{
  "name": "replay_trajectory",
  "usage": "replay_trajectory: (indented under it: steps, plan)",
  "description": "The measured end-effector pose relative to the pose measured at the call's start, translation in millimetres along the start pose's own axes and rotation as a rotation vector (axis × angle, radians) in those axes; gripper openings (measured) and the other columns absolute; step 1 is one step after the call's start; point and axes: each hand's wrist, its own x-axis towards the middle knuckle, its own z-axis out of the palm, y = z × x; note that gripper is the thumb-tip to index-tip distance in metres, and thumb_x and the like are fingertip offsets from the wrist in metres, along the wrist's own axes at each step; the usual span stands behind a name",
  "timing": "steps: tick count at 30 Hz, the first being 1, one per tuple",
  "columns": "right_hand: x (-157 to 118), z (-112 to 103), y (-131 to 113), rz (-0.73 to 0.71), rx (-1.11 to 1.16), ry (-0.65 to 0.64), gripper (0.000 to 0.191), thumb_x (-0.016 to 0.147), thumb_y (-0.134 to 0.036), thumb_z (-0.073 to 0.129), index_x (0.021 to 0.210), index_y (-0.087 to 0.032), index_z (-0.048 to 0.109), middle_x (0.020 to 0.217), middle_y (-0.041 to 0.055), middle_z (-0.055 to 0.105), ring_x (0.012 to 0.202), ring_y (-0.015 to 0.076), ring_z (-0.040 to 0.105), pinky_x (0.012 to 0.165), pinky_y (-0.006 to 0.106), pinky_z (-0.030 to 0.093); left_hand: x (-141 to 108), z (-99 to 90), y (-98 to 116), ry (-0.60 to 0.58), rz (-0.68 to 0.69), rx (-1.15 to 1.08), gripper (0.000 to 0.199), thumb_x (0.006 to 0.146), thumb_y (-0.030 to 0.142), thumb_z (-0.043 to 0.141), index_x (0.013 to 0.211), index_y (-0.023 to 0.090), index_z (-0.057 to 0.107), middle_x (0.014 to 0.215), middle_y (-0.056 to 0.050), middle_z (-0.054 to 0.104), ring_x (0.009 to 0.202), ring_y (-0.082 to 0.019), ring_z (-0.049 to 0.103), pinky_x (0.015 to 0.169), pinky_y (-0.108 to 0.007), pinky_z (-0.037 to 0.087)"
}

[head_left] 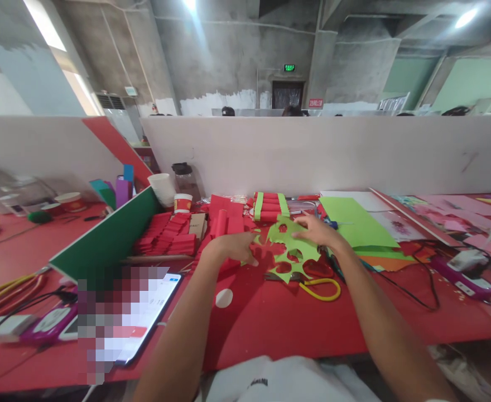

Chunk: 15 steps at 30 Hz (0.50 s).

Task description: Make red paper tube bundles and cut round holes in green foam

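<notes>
My right hand (pixel 317 230) grips the upper right edge of a lime-green paper sheet (pixel 277 237) full of round cut-out holes. The sheet hangs partly over scissors (pixel 327 290) whose yellow handle loop shows on the red tabletop. My left hand (pixel 239 247) is to the left of that sheet, palm down, thumb and fingers apart. Small green paper scraps (pixel 258 237) lie at its fingertips; whether it touches them I cannot tell. Beyond the hands sits a bundle of red paper rolls (pixel 270 206) wrapped with two green strips. Nearer me lies a white paper disc (pixel 224 298).
Stacks of folded red paper (pixel 168 234) and a paper cup (pixel 182 203) stand left of centre, by a green board (pixel 107 234). A phone (pixel 153 312) lies front left. On the right are green paper sheets (pixel 354 220), a cable and a purple device (pixel 465 279). A white partition (pixel 312 153) closes the back.
</notes>
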Motion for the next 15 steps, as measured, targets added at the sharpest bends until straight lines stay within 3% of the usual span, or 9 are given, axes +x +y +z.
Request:
replay_trajectory:
  steps: [4, 10, 15]
  plan:
    - [5, 8, 7, 0.024, -0.325, -0.07, 0.02, 0.073, -0.033, 0.073, 0.087, -0.018, 0.07, 0.096, 0.0077, 0.075, 0.091, 0.0284, 0.067, 0.08, 0.036, 0.048, -2, -0.7, 0, 0.039, -0.086, 0.092, 0.071, 0.062, 0.03, 0.075, 0.129, 0.024, 0.053, 0.099, -0.008, 0.073, 0.08, -0.024, 0.068, 0.059, -0.026, 0.044]
    - [4, 8, 4, -0.018, -0.308, -0.192, 0.017, 0.076, -0.032, 0.068, 0.085, -0.017, 0.068, 0.087, 0.0044, 0.073, 0.079, 0.022, 0.064, 0.07, 0.029, 0.044, 2, 2.2, -8, -0.019, -0.182, 0.184, 0.061, 0.058, 0.025, 0.074, 0.117, 0.023, 0.058, 0.098, -0.01, 0.073, 0.08, -0.026, 0.067, 0.057, -0.026, 0.044]
    - [3, 12, -3, -0.046, -0.324, -0.207, 0.017, 0.077, -0.031, 0.068, 0.087, -0.017, 0.068, 0.087, 0.0042, 0.073, 0.081, 0.0216, 0.063, 0.069, 0.027, 0.042, -21, -11.8, 15, 0.028, -0.207, 0.227, 0.037, 0.073, 0.024, 0.056, 0.111, 0.024, 0.058, 0.092, -0.008, 0.07, 0.072, -0.024, 0.064, 0.056, -0.028, 0.042]
